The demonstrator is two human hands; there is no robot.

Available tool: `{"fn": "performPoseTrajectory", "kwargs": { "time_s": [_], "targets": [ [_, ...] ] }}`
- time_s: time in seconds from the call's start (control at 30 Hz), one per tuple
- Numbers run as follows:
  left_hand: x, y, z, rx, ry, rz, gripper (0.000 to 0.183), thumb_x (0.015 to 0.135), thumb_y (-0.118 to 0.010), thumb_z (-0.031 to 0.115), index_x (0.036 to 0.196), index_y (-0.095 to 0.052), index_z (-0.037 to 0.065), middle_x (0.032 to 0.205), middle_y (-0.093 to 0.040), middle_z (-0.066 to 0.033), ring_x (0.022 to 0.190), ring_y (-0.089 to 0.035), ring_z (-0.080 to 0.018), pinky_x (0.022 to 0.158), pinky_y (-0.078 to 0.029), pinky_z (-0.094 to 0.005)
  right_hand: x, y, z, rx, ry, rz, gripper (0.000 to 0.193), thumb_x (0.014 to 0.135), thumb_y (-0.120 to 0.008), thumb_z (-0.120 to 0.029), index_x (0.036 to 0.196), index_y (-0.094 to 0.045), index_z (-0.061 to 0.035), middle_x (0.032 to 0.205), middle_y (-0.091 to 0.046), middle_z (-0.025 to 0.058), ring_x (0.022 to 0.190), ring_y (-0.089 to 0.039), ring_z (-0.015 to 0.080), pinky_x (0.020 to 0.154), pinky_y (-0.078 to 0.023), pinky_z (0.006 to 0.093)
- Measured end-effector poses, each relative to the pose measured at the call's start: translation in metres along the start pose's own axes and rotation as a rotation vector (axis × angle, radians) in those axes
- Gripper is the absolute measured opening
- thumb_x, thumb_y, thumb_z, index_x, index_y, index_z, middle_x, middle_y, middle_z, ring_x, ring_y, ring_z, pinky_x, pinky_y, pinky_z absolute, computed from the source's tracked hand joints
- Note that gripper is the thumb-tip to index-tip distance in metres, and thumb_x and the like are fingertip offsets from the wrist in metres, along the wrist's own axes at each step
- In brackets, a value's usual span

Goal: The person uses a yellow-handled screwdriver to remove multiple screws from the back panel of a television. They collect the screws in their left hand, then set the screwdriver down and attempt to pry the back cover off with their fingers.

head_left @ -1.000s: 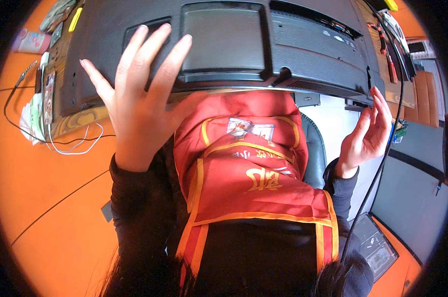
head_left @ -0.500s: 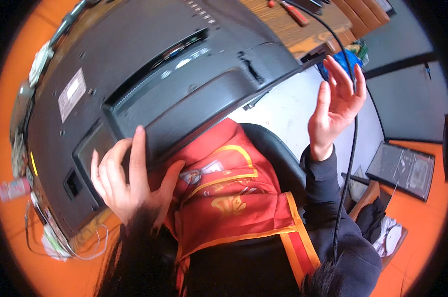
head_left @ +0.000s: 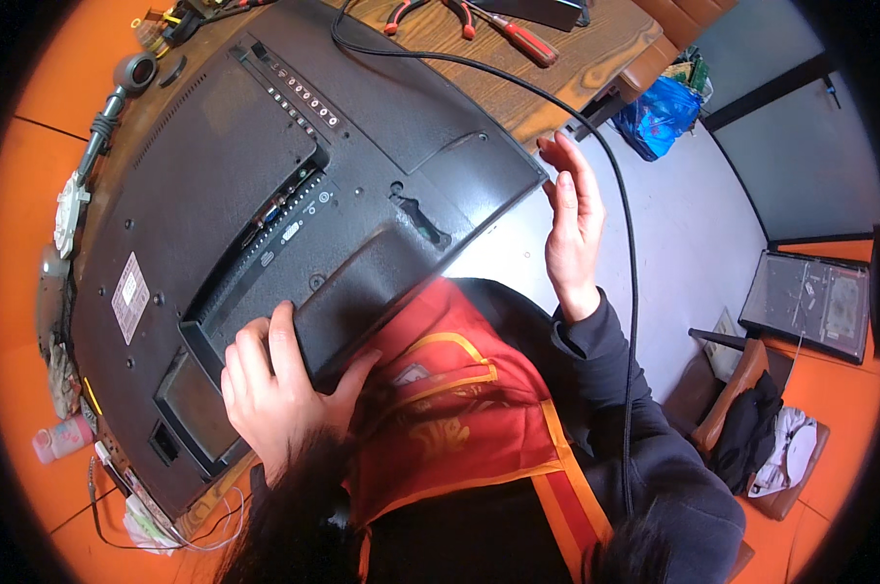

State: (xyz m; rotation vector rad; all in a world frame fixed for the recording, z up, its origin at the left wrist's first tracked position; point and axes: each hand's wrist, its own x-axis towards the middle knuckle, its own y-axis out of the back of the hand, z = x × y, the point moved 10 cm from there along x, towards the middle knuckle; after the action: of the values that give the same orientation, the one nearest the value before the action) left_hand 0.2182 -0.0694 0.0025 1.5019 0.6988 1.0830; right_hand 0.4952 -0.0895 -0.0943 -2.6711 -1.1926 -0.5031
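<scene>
A large black flat-screen television (head_left: 235, 175) lies back side up across the wooden table, its near edge over my lap. My left hand (head_left: 279, 380) grips that near edge, with the fingers on the back cover and the thumb curled below the rim. Beside the right corner is my right hand (head_left: 576, 229), its fingers stretched upward and holding nothing; whether the fingertips touch the corner I cannot tell. A recessed row of connection ports (head_left: 282, 209) runs along the back cover. A black cable (head_left: 627, 292) loops from the table past my right arm.
Red-handled pliers (head_left: 430, 15) and a red screwdriver (head_left: 532, 44) lie on the table (head_left: 600, 63) beyond the television. A jointed grey lamp arm (head_left: 99, 136) stands at the left. On the right are a blue bag (head_left: 659, 117), a flat dark panel (head_left: 809, 302) and a stool with clothes (head_left: 785, 448).
My right hand has come from a raised spot out to the right, in to the television's corner. My left hand stays on the near edge. The view has shifted, showing more of the table.
</scene>
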Motion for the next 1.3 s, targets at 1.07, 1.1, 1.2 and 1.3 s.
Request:
{"fn": "performPoseTrajectory", "kwargs": {
  "time_s": [1.07,1.1,1.2,1.3],
  "targets": [
    [0.009,0.004,0.017,-0.148,-0.170,0.018,0.062,0.063,-0.073,0.050,0.090,-0.055,-0.002,0.075,-0.048,-0.0083,0.063,-0.047,-0.0197,0.057,-0.039,-0.0312,0.010,0.012,0.075,0.150,-0.070,-0.075,0.043,0.092,-0.044,-0.031,0.100,-0.060,0.0084,0.096,-0.063,0.0154,0.090,-0.058,0.0199,0.083,-0.043,0.0312],
    [0.008,0.004,0.016,-0.168,-0.174,0.015,0.062,0.063,-0.073,0.051,0.090,-0.055,-0.002,0.075,-0.048,-0.0081,0.063,-0.047,-0.0197,0.057,-0.039,-0.0310,0.010,0.013,0.078,0.200,-0.101,-0.074,0.043,0.093,-0.044,-0.031,0.100,-0.060,0.0083,0.095,-0.063,0.0150,0.089,-0.058,0.0194,0.082,-0.044,0.0307],
    [0.006,0.007,0.011,-0.235,-0.136,0.018,0.063,0.061,-0.074,0.050,0.091,-0.056,-0.002,0.075,-0.049,-0.0070,0.063,-0.048,-0.0192,0.058,-0.039,-0.0307,0.010,0.012,0.070,0.128,-0.029,-0.138,0.042,0.093,-0.046,-0.031,0.100,-0.059,0.0077,0.093,-0.063,0.0134,0.083,-0.058,0.0170,0.076,-0.045,0.0279],
    [0.005,0.006,0.012,-0.213,-0.130,0.020,0.062,0.060,-0.074,0.050,0.091,-0.057,-0.002,0.075,-0.049,-0.0066,0.063,-0.048,-0.0186,0.057,-0.038,-0.0301,0.011,0.012,0.070,0.116,-0.027,-0.162,0.042,0.093,-0.045,-0.032,0.099,-0.059,0.0075,0.092,-0.063,0.0131,0.082,-0.058,0.0167,0.075,-0.046,0.0276]
  ]
}}
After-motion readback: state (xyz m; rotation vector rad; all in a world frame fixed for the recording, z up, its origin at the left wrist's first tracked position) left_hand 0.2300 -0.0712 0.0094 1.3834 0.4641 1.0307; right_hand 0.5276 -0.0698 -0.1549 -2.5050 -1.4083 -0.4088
